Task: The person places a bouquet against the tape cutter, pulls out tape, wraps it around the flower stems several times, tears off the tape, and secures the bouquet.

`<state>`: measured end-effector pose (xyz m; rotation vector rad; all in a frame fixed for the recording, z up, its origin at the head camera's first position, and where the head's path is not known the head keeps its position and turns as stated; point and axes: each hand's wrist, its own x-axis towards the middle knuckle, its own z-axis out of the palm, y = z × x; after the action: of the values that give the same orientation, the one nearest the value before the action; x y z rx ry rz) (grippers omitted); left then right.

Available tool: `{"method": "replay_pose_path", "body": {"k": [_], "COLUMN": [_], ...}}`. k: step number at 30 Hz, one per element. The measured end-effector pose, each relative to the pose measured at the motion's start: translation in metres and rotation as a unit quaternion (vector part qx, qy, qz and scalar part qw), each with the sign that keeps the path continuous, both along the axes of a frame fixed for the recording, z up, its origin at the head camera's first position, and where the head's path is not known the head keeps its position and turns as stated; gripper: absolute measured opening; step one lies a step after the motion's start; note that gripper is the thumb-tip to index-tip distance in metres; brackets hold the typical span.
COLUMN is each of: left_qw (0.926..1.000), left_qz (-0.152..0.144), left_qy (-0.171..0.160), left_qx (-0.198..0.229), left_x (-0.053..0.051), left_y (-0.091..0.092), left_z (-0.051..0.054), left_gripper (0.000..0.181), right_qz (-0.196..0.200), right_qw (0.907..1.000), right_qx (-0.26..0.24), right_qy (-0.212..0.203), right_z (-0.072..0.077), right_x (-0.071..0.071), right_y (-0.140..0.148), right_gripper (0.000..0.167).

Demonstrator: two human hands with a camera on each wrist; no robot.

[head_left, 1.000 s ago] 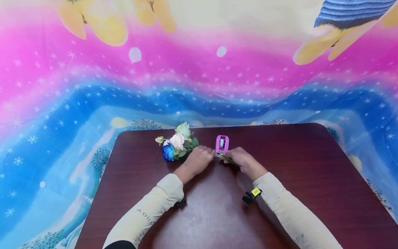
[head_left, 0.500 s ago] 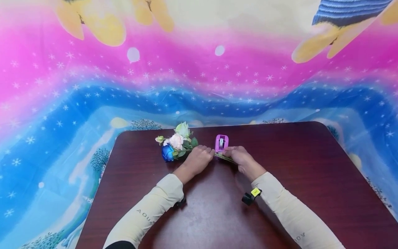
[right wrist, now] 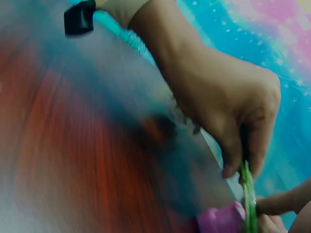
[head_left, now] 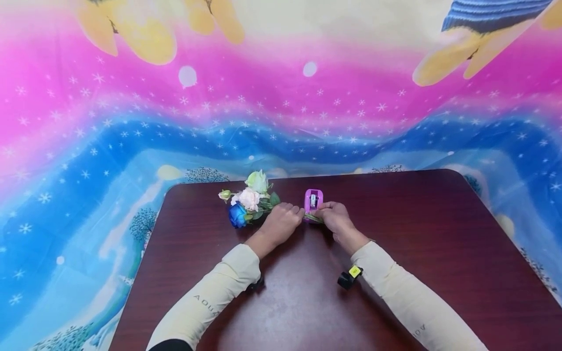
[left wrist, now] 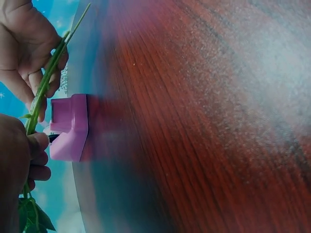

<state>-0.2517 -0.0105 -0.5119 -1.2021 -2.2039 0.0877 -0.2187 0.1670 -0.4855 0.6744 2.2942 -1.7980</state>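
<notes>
A bunch of artificial flowers (head_left: 248, 199), with blue, pale pink and whitish-green blooms, lies to the left in the head view. My left hand (head_left: 283, 223) grips its green stems (left wrist: 45, 85) just below the leaves. My right hand (head_left: 337, 219) is at the lower part of those stems, thumb and fingers closed about them in the right wrist view. A clear, shiny patch on the stems looks like tape, though it is hard to make out. Right behind the stems stands a purple tape dispenser (head_left: 313, 199), close to both hands' fingertips.
Everything is on a dark reddish-brown wooden table (head_left: 395, 214) with rounded far corners. A colourful printed cloth (head_left: 272, 131) hangs behind and around it. A black strap with a yellow tag (head_left: 354, 271) is on my right wrist.
My right hand has shifted slightly left and turned, and less of the stems shows beside it. The left hand and the flowers have stayed almost still; the dispenser stands where it was.
</notes>
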Motion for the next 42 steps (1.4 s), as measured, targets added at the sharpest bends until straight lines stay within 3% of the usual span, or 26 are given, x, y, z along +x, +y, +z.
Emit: {"method": "replay_pose_path", "body": {"k": [4,8,10,16,22,27,32,39,42], "left_qw": [1.0000,0.9999,0.9998,0.9996,0.9976,0.9889,0.9742,0.9639,0.9586], "left_qz": [0.003,0.010,0.012,0.015,0.029,0.039,0.042,0.063,0.084], "left_qy": [0.002,-0.002,-0.006,-0.020,-0.062,-0.137,-0.218,-0.259,-0.272], "left_qx": [0.004,0.013,0.016,0.013,-0.005,-0.043,-0.037,0.006,0.007], "left_x": [0.002,0.003,0.004,0.005,0.004,0.004,0.003,0.004,0.005], "left_y": [0.000,0.001,0.001,0.001,0.007,0.009,0.012,0.016,0.019], "left_z": [0.000,0.000,-0.001,-0.002,-0.002,0.002,0.001,-0.007,-0.007], "left_gripper": [0.008,0.008,0.008,0.008,0.013,0.020,0.017,0.023,0.028], "right_qz": [0.067,0.133,0.170,0.261,0.246,0.222,0.225,0.236,0.236], "right_qw": [0.9914,0.9656,0.9576,0.9441,0.9339,0.9196,0.8860,0.8209,0.7997], "right_qx": [0.110,0.220,0.230,0.197,0.235,0.284,0.345,0.449,0.474], "right_qy": [0.022,0.039,0.038,0.046,0.110,0.156,0.213,0.261,0.283], "right_z": [0.006,0.008,0.006,-0.003,-0.011,-0.020,-0.029,-0.033,-0.033], "right_x": [0.002,0.005,0.006,0.002,0.003,0.007,0.012,0.016,0.015], "right_y": [0.007,0.016,0.021,0.033,0.035,0.031,0.028,0.028,0.029], "right_gripper": [0.024,0.025,0.029,0.031,0.019,0.015,0.010,0.012,0.013]}}
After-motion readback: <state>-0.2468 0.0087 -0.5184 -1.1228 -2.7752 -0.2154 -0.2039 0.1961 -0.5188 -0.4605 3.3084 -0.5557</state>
